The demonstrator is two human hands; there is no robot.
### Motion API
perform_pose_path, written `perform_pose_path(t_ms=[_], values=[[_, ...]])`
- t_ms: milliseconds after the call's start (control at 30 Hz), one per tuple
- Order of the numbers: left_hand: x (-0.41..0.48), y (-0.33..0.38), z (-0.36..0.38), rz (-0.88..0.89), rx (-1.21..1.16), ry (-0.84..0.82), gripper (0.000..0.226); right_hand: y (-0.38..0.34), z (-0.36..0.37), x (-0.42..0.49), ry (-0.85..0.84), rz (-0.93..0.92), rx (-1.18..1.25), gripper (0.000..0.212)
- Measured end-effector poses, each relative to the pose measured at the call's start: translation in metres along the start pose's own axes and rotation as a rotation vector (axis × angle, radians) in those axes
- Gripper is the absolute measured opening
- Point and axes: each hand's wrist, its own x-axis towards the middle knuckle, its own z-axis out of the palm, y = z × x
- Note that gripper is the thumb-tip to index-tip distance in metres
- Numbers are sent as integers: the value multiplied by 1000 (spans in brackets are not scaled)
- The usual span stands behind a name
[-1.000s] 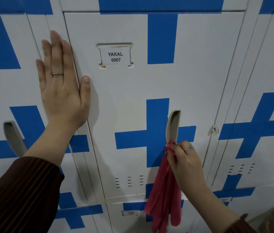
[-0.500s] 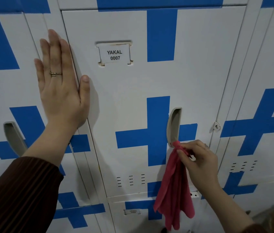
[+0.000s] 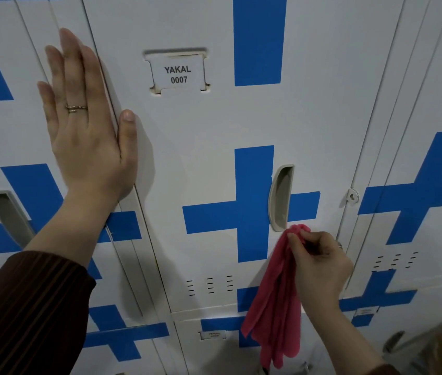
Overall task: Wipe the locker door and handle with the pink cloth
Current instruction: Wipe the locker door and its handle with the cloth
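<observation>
- The left hand (image 3: 87, 125) lies flat against the lockers, fingers straight and holding nothing. Its thumb is on the door (image 3: 201, 158), and its fingers lie across the seam onto the next door at 9 o'clock.
- A ring (image 3: 76, 107) sits on one finger, and a dark striped sleeve (image 3: 25, 307) covers the forearm.
- The right hand (image 3: 320, 266) pinches the top of the cloth (image 3: 274, 307) between thumb and curled fingers.
- The cloth's bunched top is just beside the lower end of the handle (image 3: 280, 198), at its 5 o'clock. Whether they touch cannot be told. The rest hangs down in folds before the door's bottom edge.
- The handle is a recessed pull beside the blue cross (image 3: 252, 212).
- A label (image 3: 178, 74) reading "YAKAL 0007" sits at the handle's 11 o'clock.
- A hasp (image 3: 352, 196) is at the handle's 3 o'clock, on the door's edge.
</observation>
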Motion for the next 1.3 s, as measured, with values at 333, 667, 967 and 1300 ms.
perform_pose_path(t_ms=[333,667,967,1300], values=[[0,1,-1,0,-9,9,57,-9,-1,7,3,0,24,21],[-2,1,0,-8,-31,19,57,-14,4,8,-19,-357,-188,11],[-1,1,0,-9,-25,15,57,-12,1,19,-21,-461,-266,11],[0,3,-1,-22,-12,6,57,-69,16,62,93,-549,-159,10]])
